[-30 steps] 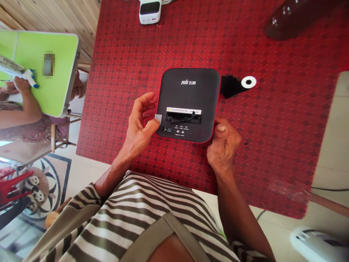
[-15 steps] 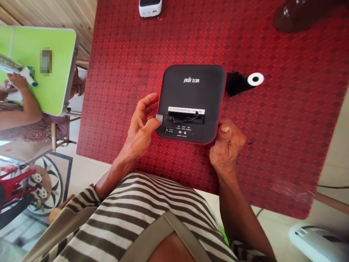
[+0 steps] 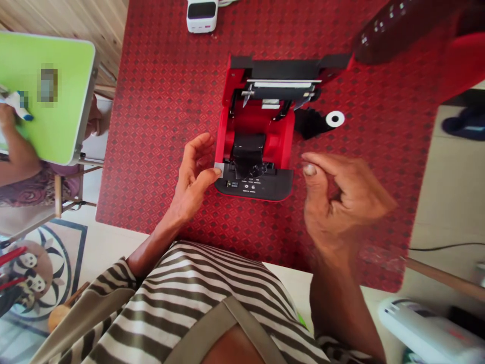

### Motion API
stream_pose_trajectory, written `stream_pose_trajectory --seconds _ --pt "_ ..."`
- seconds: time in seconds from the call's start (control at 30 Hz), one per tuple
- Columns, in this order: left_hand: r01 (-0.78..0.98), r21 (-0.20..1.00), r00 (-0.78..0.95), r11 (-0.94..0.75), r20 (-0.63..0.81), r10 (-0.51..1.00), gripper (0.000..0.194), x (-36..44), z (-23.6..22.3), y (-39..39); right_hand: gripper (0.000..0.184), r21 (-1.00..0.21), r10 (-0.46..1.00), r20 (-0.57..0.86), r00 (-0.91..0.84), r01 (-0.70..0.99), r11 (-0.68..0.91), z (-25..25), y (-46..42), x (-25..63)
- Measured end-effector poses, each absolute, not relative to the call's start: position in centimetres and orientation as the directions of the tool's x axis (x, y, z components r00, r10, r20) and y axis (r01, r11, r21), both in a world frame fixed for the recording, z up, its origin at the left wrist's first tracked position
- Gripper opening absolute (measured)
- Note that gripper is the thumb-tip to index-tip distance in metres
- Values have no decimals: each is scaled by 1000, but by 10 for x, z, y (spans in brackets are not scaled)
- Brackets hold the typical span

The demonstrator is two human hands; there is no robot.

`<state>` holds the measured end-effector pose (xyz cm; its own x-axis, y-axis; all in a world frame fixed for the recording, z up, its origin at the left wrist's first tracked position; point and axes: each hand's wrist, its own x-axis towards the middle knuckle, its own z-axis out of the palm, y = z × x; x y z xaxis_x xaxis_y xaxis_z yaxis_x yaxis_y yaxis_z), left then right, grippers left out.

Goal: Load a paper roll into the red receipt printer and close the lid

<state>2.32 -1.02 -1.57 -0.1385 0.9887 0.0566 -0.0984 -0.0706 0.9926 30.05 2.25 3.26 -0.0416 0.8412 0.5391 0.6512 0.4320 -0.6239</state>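
A red and black receipt printer [image 3: 254, 189] rests on the red patterned table with its lid [image 3: 286, 68] raised, the inner bay exposed. Inside the bay lies a black roll [image 3: 249, 144], its loose end draped over the front slot. My left hand [image 3: 193, 182] is at the printer's left side, thumb on the grey latch [image 3: 220, 170], fingers curled beside the casing. To the right of the printer, my right hand [image 3: 341, 197] is off it, thumb and forefinger tips close together and nothing visible between them. Beyond it lies a roll with a white end [image 3: 335, 119], a black strip trailing from it.
A white device with a dark screen [image 3: 202, 12] stands at the back of the table [image 3: 162, 91]. A dark bottle-like object [image 3: 394, 35] is at the back right. At the left, a person's arm [image 3: 22, 141] is at a green table [image 3: 68, 116]. A white appliance [image 3: 424, 328] is at lower right.
The printer's lid has swung up, exposing the bay and black roll. My right hand has left the printer's right edge and moved right. My left thumb stays on the latch.
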Motion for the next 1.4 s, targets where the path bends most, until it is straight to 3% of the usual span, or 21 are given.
stream_pose_trajectory --seconds 0.1,0.27,0.4,0.63,0.77,0.9,1.1,1.27,1.4 --pt "-63 992 -216 -112 96 972 75 29 -18 -4 33 -461 795 549 -258 700 545 59 41 291" --pt "-43 985 -232 -166 152 961 62 38 -17 -7 30 -343 788 236 -569 709 616 71 79 265" --pt "-39 990 -238 -137 124 963 62 39 -19 -15 19 -267 731 76 -679 692 671 65 99 250" --pt "-89 988 -200 -128 108 974 54 37 -17 -17 24 -256 775 187 -603 732 631 32 110 229" --pt "-89 991 -192 -98 80 978 58 37 -12 -16 20 -252 751 162 -640 709 658 31 115 232" --pt "-85 995 -188 -58 41 981 60 36 -9 -16 11 -293 738 116 -664 688 665 43 120 242" --pt "-103 994 -171 -44 26 985 56 34 -8 -16 15 -376 759 136 -637 676 634 57 113 245" --pt "-100 994 -175 -47 29 984 57 33 -8 -16 12 -329 789 177 -588 720 611 99 83 251" --pt "-109 993 -158 -34 17 987 58 33 -7 -17 17 -492 871 258 -418 719 491 133 57 278"
